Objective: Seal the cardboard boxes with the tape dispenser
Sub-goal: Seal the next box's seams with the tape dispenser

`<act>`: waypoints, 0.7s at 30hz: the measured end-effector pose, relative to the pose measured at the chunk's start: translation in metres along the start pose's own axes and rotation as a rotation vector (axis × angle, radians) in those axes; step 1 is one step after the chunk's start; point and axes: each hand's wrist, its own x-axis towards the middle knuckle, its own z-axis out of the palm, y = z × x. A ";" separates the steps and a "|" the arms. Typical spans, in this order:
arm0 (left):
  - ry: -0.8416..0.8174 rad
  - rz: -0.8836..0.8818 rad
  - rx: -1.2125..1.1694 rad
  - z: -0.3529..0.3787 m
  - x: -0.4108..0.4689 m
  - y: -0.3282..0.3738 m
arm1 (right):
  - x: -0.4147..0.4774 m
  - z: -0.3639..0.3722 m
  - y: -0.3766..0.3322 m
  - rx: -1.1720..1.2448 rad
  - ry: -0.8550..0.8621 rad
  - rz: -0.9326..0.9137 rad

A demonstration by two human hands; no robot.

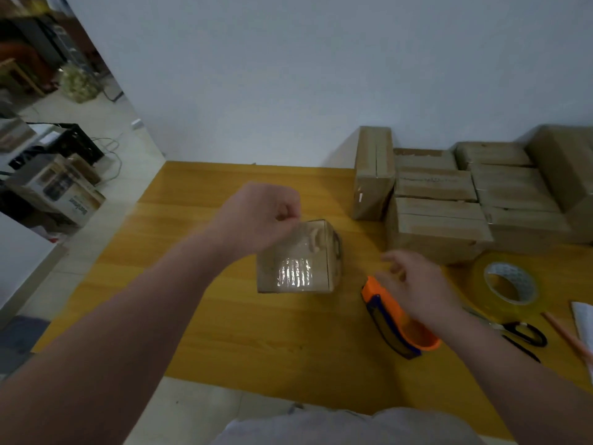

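Currently the small cardboard box (pixel 298 261) is at the middle of the yellow table (pixel 224 316). It shines with clear tape on the side that faces you. Your left hand (pixel 263 216) has curled fingers at the box's upper left corner, at about 11 o'clock of it, and seems to pinch that corner. The box looks tipped, not flat, but the picture is soft there, so I cannot be sure.

Your right hand (pixel 417 287) hangs with loose, spread fingers over the orange tape dispenser (pixel 398 319), which lies at about 4 o'clock from the box. It holds nothing. Whether it touches the dispenser I cannot tell, because the hand is blurred.

The risks, as I judge them:
- A pinch on one corner is weak. If you press tape on, the box may turn or slip out.
- The dispenser lies on its side. A hasty grasp may meet the cutting edge or the sticky tape.
- The spare tape roll (pixel 507 284) at 3 o'clock and the scissors (pixel 519 332) beside it are near your right forearm. A wide swing may push them.
- The stack of sealed boxes (pixel 449 200) at 1 o'clock stands close. The box may bump into it.
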 end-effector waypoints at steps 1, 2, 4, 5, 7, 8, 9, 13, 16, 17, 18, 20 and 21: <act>-0.043 -0.002 -0.029 -0.003 0.003 0.001 | 0.003 -0.009 -0.010 0.177 0.032 -0.032; -0.077 -0.001 -0.042 -0.006 0.006 0.003 | 0.005 -0.017 -0.020 0.337 0.019 -0.065; -0.117 -0.020 -0.067 -0.005 0.011 0.007 | 0.007 -0.029 -0.036 0.557 -0.100 -0.123; -0.120 -0.033 -0.074 -0.003 0.013 0.009 | 0.006 -0.030 -0.043 0.633 -0.175 -0.140; -0.070 -0.074 -0.042 0.005 0.017 0.012 | 0.007 -0.027 -0.051 0.757 -0.275 -0.155; -0.014 -0.115 0.005 0.010 0.019 0.013 | 0.008 -0.024 -0.053 0.792 -0.277 -0.154; 0.049 -0.180 0.052 0.014 0.020 0.013 | 0.008 -0.021 -0.055 0.806 -0.257 -0.148; 0.109 -0.467 -0.085 0.025 0.008 0.013 | 0.007 -0.017 -0.052 0.797 -0.196 -0.117; 0.038 -0.588 -0.545 0.030 -0.003 0.006 | 0.005 -0.017 -0.049 0.789 -0.198 -0.131; -0.002 -0.602 -0.729 0.031 -0.007 0.004 | 0.006 -0.016 -0.048 0.792 -0.195 -0.128; -0.026 -0.604 -0.874 0.032 -0.011 0.000 | 0.006 -0.015 -0.046 0.800 -0.193 -0.120; -0.033 -0.589 -1.017 0.033 -0.016 -0.006 | 0.007 -0.013 -0.045 0.824 -0.209 -0.102; -0.025 -0.578 -1.035 0.033 -0.016 -0.008 | 0.007 -0.012 -0.045 0.833 -0.220 -0.099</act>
